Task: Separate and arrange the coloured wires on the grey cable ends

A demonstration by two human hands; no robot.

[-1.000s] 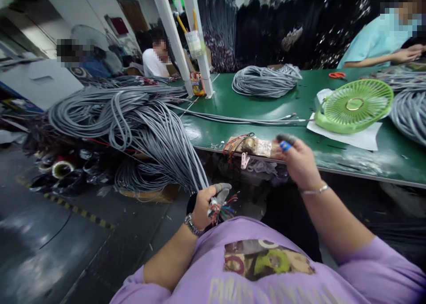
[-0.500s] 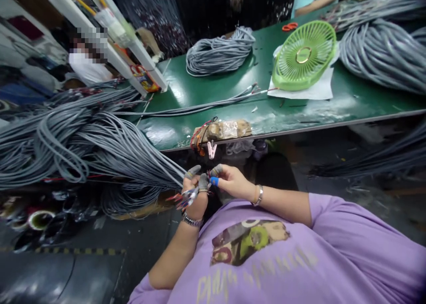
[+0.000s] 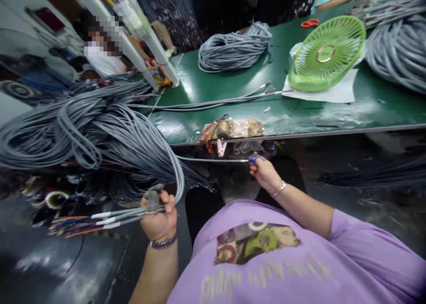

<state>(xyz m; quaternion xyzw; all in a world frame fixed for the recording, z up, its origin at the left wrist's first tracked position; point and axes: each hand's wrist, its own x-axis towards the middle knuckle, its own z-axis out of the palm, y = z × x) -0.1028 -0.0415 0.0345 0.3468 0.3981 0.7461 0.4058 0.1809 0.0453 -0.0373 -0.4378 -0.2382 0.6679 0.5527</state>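
Observation:
My left hand (image 3: pixel 158 213), with grey finger covers, is closed around several grey cables (image 3: pixel 129 214). Their white-banded ends fan out to the left in orange, blue and green wires (image 3: pixel 71 225). My right hand (image 3: pixel 264 171), a blue cover on one finger, pinches the end of a single grey cable (image 3: pixel 213 160) in front of the table edge. That cable runs back left to a large heap of looped grey cables (image 3: pixel 123 131). The two hands are well apart.
The green table (image 3: pixel 186 126) bears a cable coil (image 3: pixel 234 49), a green fan (image 3: pixel 328 55), orange scissors (image 3: pixel 309 23) and a taped block (image 3: pixel 236 128) with a pink clip (image 3: pixel 221 148). White posts (image 3: pixel 146 37) rise at the left. People are partly visible beyond.
My hands have parted from close together. The left has moved left and down with the cable bunch; the right has moved right, drawing one cable straight. The view has shifted slightly.

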